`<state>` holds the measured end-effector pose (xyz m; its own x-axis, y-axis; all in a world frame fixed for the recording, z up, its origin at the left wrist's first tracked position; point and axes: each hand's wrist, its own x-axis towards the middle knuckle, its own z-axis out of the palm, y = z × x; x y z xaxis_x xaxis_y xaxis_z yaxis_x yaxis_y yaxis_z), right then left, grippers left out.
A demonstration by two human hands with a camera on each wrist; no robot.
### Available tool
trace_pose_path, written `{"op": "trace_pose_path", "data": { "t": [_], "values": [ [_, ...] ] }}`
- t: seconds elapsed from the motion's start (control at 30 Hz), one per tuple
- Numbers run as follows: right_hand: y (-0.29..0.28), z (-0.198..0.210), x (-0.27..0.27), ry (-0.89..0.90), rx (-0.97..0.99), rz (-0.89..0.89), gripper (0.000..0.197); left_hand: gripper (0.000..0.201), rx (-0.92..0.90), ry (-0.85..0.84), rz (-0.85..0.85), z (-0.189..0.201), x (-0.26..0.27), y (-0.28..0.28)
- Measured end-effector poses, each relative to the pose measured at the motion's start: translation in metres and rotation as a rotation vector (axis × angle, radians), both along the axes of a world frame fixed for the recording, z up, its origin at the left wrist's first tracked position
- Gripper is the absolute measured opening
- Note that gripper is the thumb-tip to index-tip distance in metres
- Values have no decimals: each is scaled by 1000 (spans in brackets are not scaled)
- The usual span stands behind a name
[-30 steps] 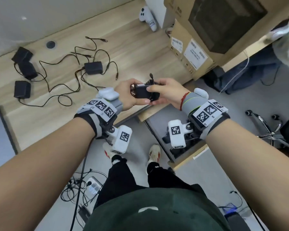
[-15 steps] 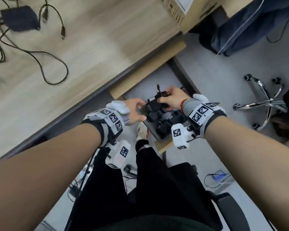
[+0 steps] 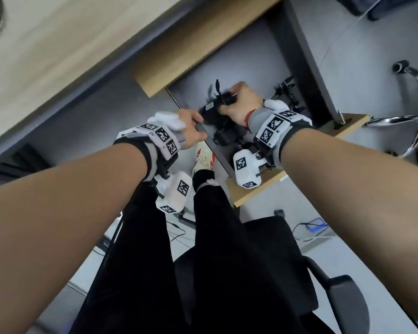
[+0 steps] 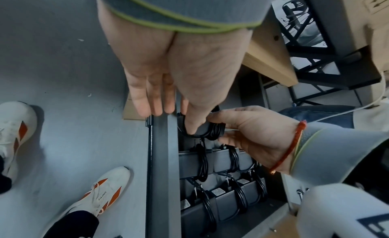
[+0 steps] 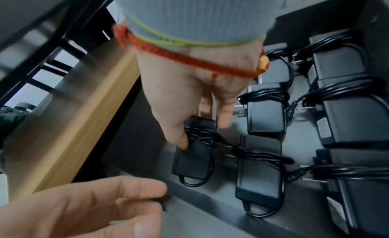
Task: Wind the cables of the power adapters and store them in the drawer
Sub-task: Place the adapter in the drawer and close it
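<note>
Your right hand [image 5: 189, 98] pinches the wound adapter [image 5: 194, 151] inside the drawer [image 5: 210, 206], thumb on its top, fingers round the far side. Stored adapters [image 5: 260, 168] sit at 3 o'clock. Left hand [image 4: 168, 78], fingers straight & together, rests on the drawer's rim.

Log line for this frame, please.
step: stowing | right hand: grips wound adapter | left hand: on drawer edge

The one clearly readable word is "CAREL", printed in dark letters along the side of the white and orange sneaker [image 4: 101, 195] at seven o'clock in the left wrist view. The small characters beside the square markers on the right wristband [image 3: 273, 131] are too blurred to read with certainty.
</note>
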<state>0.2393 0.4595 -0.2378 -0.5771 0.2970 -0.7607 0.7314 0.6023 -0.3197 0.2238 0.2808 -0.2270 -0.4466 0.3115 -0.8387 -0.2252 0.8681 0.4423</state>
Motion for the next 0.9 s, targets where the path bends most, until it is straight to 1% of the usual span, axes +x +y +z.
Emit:
{"op": "trace_pose_path", "data": {
  "t": [0.1, 0.23, 0.37, 0.5, 0.6, 0.67, 0.77, 0.83, 0.9],
  "values": [
    [-3, -17, -7, -7, 11, 38, 56, 37, -10, -11, 11, -12, -5, 1],
    [-4, -28, -9, -45, 30, 77, 58, 31, -52, 66, -13, -14, -4, 2],
    [0, -37, -7, -78, 52, 119, 60, 29, -82, 103, -44, -12, -3, 6],
    [0, -39, -8, -57, 81, 158, 60, 29, -81, 118, -39, -11, -3, 8],
    [-1, -40, -9, -81, 102, 198, 59, 30, -80, 125, -35, -10, -2, 8],
    [-4, -38, -7, -98, 122, 217, 61, 27, -84, 114, -33, -7, -2, 8],
    [-5, -33, 0, -94, 143, 160, 65, 25, -65, 81, -10, -4, -5, 11],
    [-3, -16, 1, -45, 105, 111, 59, 22, -31, 55, 27, 9, -7, 14],
    [-1, -3, 2, -19, 64, 87, 44, 20, -9, 58, 37, 21, -9, 16]
  ]
}}
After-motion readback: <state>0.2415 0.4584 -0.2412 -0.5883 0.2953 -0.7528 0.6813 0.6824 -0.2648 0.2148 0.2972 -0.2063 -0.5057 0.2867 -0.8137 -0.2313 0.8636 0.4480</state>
